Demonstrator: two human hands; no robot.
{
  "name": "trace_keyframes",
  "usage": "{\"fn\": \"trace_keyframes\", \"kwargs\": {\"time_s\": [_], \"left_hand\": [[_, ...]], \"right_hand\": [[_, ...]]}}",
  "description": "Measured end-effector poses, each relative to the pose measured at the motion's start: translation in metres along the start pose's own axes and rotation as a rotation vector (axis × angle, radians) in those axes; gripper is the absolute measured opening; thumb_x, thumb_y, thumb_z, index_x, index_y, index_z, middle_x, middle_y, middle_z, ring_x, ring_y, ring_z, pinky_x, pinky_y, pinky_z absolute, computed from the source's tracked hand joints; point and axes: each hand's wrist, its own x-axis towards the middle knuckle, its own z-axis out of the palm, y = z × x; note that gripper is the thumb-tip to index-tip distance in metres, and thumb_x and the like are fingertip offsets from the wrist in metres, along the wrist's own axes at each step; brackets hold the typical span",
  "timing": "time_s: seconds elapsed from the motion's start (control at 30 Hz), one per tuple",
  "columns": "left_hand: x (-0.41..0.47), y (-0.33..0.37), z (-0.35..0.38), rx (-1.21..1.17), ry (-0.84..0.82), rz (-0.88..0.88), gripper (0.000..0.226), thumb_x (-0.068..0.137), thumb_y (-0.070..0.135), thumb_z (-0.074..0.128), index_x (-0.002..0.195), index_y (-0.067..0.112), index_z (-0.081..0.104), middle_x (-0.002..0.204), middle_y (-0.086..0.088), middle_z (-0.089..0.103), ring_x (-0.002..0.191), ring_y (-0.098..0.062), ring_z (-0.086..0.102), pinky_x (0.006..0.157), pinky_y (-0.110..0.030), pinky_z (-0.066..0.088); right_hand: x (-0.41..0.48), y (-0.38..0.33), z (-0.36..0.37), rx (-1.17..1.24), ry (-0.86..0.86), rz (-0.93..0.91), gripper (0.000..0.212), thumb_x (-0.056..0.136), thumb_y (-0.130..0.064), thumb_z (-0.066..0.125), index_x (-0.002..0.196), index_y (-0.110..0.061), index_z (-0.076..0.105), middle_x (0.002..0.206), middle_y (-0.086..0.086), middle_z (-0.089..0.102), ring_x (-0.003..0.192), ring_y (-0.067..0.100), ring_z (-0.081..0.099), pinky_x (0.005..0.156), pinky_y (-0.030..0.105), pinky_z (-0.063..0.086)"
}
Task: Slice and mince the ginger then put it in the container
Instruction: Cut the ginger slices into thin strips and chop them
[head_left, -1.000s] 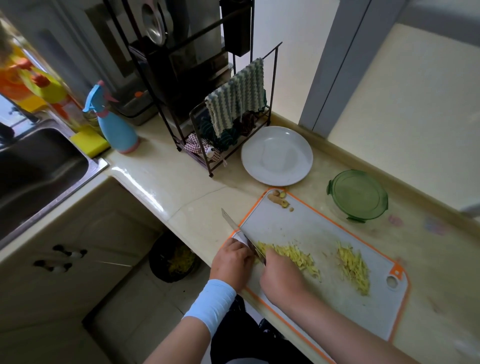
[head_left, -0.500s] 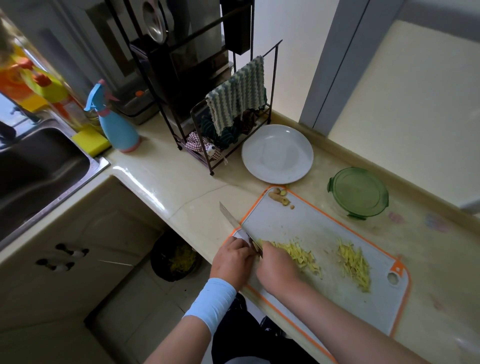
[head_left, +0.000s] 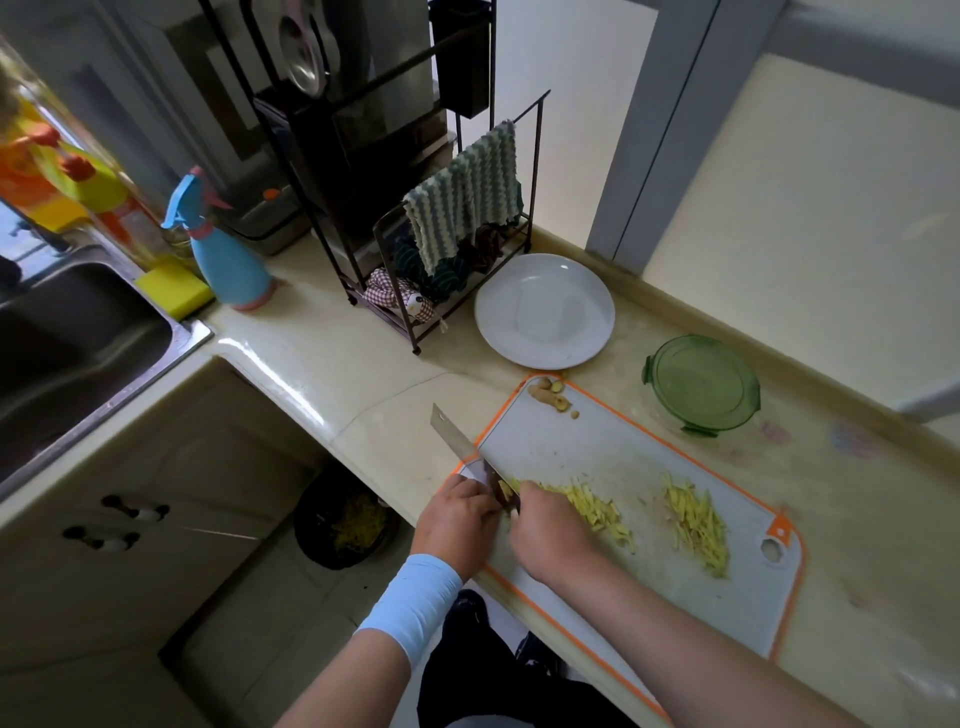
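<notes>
Head view, mincing stage. Your left hand (head_left: 457, 514) has its grip closed round the handle of the knife (head_left: 453, 440), whose blade crosses the near-left corner of the cutting board (head_left: 597, 441). Your right hand (head_left: 550, 525) curls its fingers down over the left end of the near heap of ginger shreds (head_left: 597, 506), steadying it against the blade; the fingertips themselves are hidden.

Judged progress: slicing looks done, since the ginger lies in fine strips. Mincing appears barely begun. The near heap is only being cut at one end, and the second heap of shreds (head_left: 696, 525), toward the board's right end, reads as untouched strips. A few ginger offcuts (head_left: 550, 395) sit at the far corner.

The transfer has not started. The green-lidded container (head_left: 701, 382) stands on the worktop (head_left: 363, 415) just beyond the board, its lid on.

No brand, label or writing can be read; the bottles by the sink are too blurred.
</notes>
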Motion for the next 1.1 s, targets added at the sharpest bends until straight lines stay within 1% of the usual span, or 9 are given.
{"fn": "trace_keyframes", "kwargs": {"time_s": [0.13,0.2,0.3,0.47,0.57,0.67,0.8,0.93,1.1], "left_hand": [[-0.004,-0.003,-0.007,-0.039,-0.09,-0.038,0.016,0.086,0.024,0.059,0.089,0.026,0.074,0.089,0.011,0.067,0.093,-0.014,0.053,0.083,-0.023,0.048],[0.0,0.01,-0.012,-0.075,-0.163,-0.064,0.02,0.09,0.024,0.059,0.103,0.029,0.073,0.1,0.011,0.067,0.102,-0.012,0.052,0.093,-0.019,0.041],[0.007,0.028,-0.02,-0.221,-0.239,-0.217,0.03,0.091,0.02,0.057,0.112,0.035,0.071,0.111,0.008,0.062,0.107,-0.008,0.056,0.098,-0.016,0.037],[0.013,0.017,-0.05,-0.329,0.016,-0.489,0.034,0.091,0.004,0.055,0.108,0.026,0.074,0.111,0.004,0.069,0.106,-0.017,0.062,0.092,-0.019,0.041],[0.013,0.011,-0.061,-0.285,0.017,-0.546,0.034,0.09,0.004,0.053,0.109,0.025,0.073,0.113,0.004,0.069,0.105,-0.016,0.062,0.09,-0.02,0.042],[0.014,0.015,-0.058,-0.253,-0.038,-0.536,0.033,0.091,0.006,0.052,0.114,0.022,0.07,0.117,0.003,0.066,0.107,-0.017,0.061,0.097,-0.025,0.044],[0.017,0.034,-0.045,-0.207,-0.176,-0.455,0.039,0.093,0.007,0.048,0.127,0.022,0.061,0.129,0.002,0.057,0.121,-0.02,0.052,0.106,-0.034,0.04],[0.03,0.052,-0.038,-0.125,-0.276,-0.377,0.046,0.097,0.01,0.041,0.139,0.026,0.05,0.144,0.002,0.047,0.134,-0.018,0.042,0.111,-0.033,0.035],[0.049,0.072,-0.031,-0.106,-0.364,-0.349,0.049,0.096,0.015,0.04,0.141,0.032,0.047,0.139,0.002,0.053,0.127,-0.018,0.051,0.105,-0.028,0.038]], "right_hand": [[-0.001,0.026,-0.02,0.133,0.078,0.054,0.017,0.096,-0.027,0.048,0.097,-0.011,0.054,0.102,0.013,0.063,0.099,0.033,0.06,0.075,0.034,0.046],[-0.007,0.044,-0.03,0.162,0.119,0.088,0.019,0.096,-0.031,0.048,0.09,-0.013,0.053,0.092,0.01,0.062,0.09,0.031,0.061,0.071,0.035,0.046],[-0.02,0.058,-0.037,0.209,0.143,0.116,0.025,0.097,-0.036,0.046,0.081,-0.017,0.05,0.084,0.006,0.062,0.08,0.027,0.061,0.066,0.035,0.047],[-0.043,0.049,-0.009,0.24,0.038,0.051,0.024,0.097,-0.037,0.046,0.085,-0.02,0.057,0.089,0.006,0.065,0.092,0.03,0.062,0.072,0.033,0.045],[-0.056,0.041,0.013,0.23,-0.04,0.014,0.028,0.098,-0.038,0.043,0.076,-0.023,0.049,0.083,0.002,0.061,0.087,0.026,0.062,0.066,0.03,0.039],[-0.059,0.049,0.018,0.251,0.072,0.076,0.029,0.1,-0.039,0.041,0.081,-0.021,0.052,0.093,0.008,0.068,0.089,0.028,0.063,0.066,0.031,0.038],[-0.062,0.076,0.005,0.252,0.182,0.184,0.033,0.101,-0.04,0.04,0.09,-0.016,0.061,0.09,0.009,0.068,0.087,0.031,0.064,0.066,0.034,0.044],[-0.069,0.105,-0.005,0.251,0.204,0.256,0.028,0.101,-0.037,0.041,0.086,-0.02,0.058,0.081,0.003,0.063,0.083,0.027,0.063,0.064,0.034,0.045],[-0.077,0.124,-0.018,0.269,0.212,0.185,0.029,0.1,-0.037,0.043,0.08,-0.02,0.052,0.072,-0.002,0.055,0.074,0.023,0.059,0.058,0.034,0.039]]}}
